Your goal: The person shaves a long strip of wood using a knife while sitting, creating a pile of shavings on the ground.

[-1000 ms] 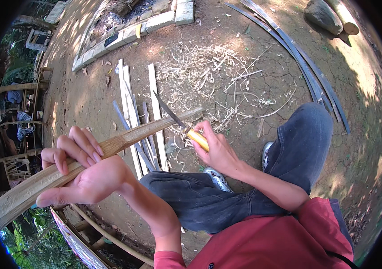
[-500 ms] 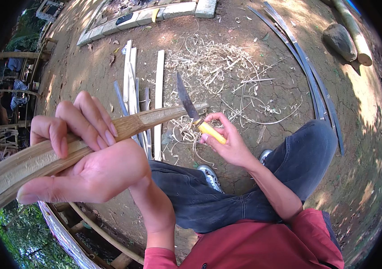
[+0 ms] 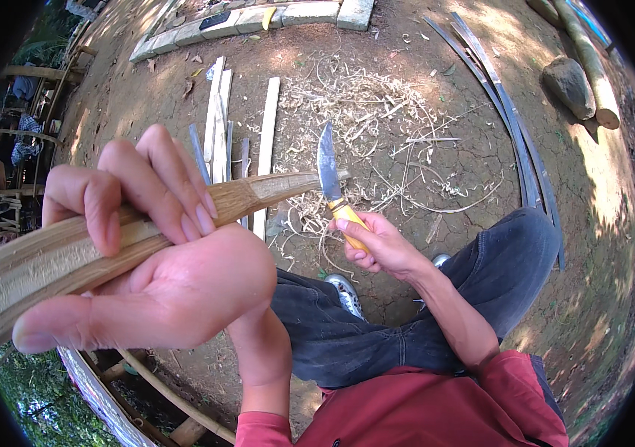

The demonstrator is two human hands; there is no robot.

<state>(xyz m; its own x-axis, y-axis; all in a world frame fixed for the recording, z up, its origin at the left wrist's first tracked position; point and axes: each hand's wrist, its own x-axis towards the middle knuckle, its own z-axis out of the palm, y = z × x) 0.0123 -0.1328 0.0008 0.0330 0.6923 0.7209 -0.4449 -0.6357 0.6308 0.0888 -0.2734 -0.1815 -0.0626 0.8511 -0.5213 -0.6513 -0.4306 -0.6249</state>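
My left hand (image 3: 161,276) is wrapped round a split bamboo piece (image 3: 235,200), thick at the lower left and narrowing to a thin tip on the right. The thumb lies along its near side, with the fingers curled over the top. In my right hand (image 3: 384,246) is a knife (image 3: 326,164), gripped by its yellow handle with the blade pointing up. The blade crosses the bamboo just short of its tip; whether the edge bites into it, I cannot tell. Part of the handle is hidden in my fingers.
Pale shavings (image 3: 355,112) litter the dirt beyond my shoes. Light strips (image 3: 267,141) lie left of them, and long dark strips (image 3: 515,127) curve along the right. Further off are a rock (image 3: 568,88), a log (image 3: 593,82) and a block border (image 3: 310,13) bearing a dark phone-like object.
The knife has turned more upright, its flat blade now facing me, and my right hand has shifted slightly down and right. My left hand has moved a little to the right along with the bamboo.
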